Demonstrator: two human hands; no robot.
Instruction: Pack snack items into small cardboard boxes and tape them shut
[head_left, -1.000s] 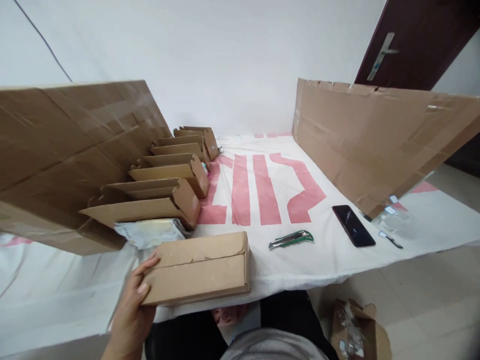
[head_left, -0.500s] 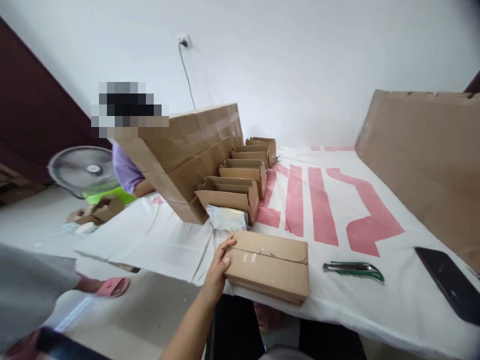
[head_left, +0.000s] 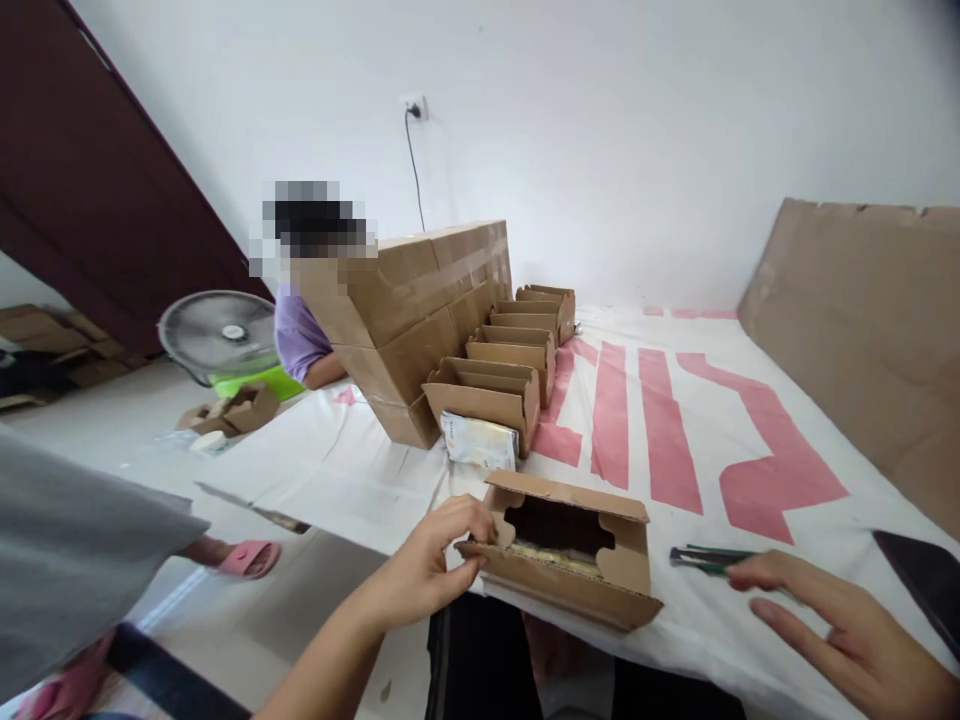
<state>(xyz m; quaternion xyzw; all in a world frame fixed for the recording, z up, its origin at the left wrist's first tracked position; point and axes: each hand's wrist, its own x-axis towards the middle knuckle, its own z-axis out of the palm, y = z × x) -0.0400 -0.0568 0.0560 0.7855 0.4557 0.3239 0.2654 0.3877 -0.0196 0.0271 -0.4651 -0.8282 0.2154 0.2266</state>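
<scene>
A small cardboard box (head_left: 570,590) stands at the table's front edge with its top flaps raised. Through the gap shows a dark inside and something pale and yellowish that I cannot make out. My left hand (head_left: 431,560) pinches the flap at the box's left end between thumb and fingers. To the right lies a green utility knife (head_left: 701,558), partly covered by the fingertips of my right hand (head_left: 832,620). That hand is open, thumb and index finger apart; whether it touches the knife I cannot tell.
Behind the box lies a white plastic packet (head_left: 480,440), beside a row of several open cartons (head_left: 487,395). Stacked sealed boxes (head_left: 405,330) stand left of them, with a person in a purple sleeve (head_left: 296,335) behind. A black phone (head_left: 922,590) and large cardboard sheet (head_left: 862,320) are at right.
The box was closed under my left hand; its top flaps now stand open. My right hand has come into view from the right, over the knife's handle. The view has shifted slightly.
</scene>
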